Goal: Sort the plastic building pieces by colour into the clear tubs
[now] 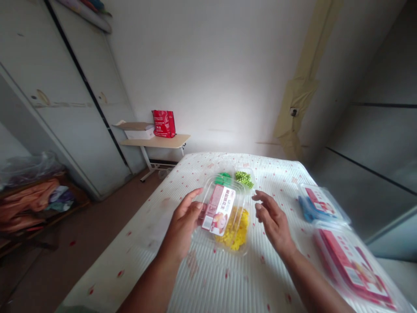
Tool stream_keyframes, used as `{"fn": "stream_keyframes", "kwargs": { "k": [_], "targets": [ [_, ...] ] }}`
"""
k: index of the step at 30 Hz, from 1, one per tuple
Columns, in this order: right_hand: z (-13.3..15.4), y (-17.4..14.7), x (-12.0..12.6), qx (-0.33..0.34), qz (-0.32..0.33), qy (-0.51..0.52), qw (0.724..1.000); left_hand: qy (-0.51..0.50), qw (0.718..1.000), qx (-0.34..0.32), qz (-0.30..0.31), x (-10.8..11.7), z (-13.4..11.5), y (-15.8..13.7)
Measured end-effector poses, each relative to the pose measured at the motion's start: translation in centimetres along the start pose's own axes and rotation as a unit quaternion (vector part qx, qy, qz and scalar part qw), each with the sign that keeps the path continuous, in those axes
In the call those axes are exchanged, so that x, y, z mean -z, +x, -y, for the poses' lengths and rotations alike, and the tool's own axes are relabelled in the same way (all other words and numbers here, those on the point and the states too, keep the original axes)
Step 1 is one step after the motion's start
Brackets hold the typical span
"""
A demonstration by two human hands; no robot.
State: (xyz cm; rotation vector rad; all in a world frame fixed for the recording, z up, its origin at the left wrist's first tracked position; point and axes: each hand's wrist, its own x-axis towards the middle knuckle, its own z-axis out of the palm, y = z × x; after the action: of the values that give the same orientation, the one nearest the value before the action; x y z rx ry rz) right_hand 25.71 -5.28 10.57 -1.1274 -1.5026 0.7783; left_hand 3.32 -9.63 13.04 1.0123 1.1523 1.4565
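Observation:
My left hand [181, 224] grips the left edge of a clear plastic lid [221, 208] that bears a pink and white label. The lid is tilted and partly covers a clear container with small yellow pieces [237, 234]. To the right of the lid, apart from it, my right hand [273, 219] has its fingers parted and holds nothing. Just beyond the lid lie dark green pieces [223, 178] and light green pieces [243, 179] in clear containers. Part of the dark green ones is hidden by the lid.
On the bed's right side are a lidded box of blue pieces [321, 204] and a lidded box with pink-red contents [355, 265]. A small table [177, 141] behind the bed carries a red bag [163, 124] and a white box [138, 132]. Cabinets [65, 87] stand left.

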Motion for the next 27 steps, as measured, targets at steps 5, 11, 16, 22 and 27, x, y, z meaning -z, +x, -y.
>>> {"fn": "stream_keyframes", "kwargs": {
  "k": [5, 11, 16, 22, 27],
  "targets": [
    [0.2, 0.9, -0.8, 0.004, 0.014, 0.019, 1.0, -0.093, 0.993, 0.061, 0.04, -2.5, 3.3, 1.2],
    [-2.0, 1.2, -0.8, -0.054, 0.027, -0.075, 0.995, 0.19, 0.982, -0.009, 0.021, -2.6, 4.8, 2.5],
    [-2.6, 1.0, -0.7, -0.056, 0.019, -0.174, 0.983, 0.461, 0.887, -0.023, 0.016, -2.5, 4.9, 4.0],
    [-4.1, 1.2, -0.8, -0.062, 0.015, -0.207, 0.976, 0.523, 0.851, -0.031, 0.013, -2.7, 6.1, 4.7],
    [-4.6, 1.0, -0.9, -0.063, 0.02, -0.262, 0.963, 0.465, 0.885, -0.019, 0.018, -2.2, 8.3, 5.9]
  ]
}}
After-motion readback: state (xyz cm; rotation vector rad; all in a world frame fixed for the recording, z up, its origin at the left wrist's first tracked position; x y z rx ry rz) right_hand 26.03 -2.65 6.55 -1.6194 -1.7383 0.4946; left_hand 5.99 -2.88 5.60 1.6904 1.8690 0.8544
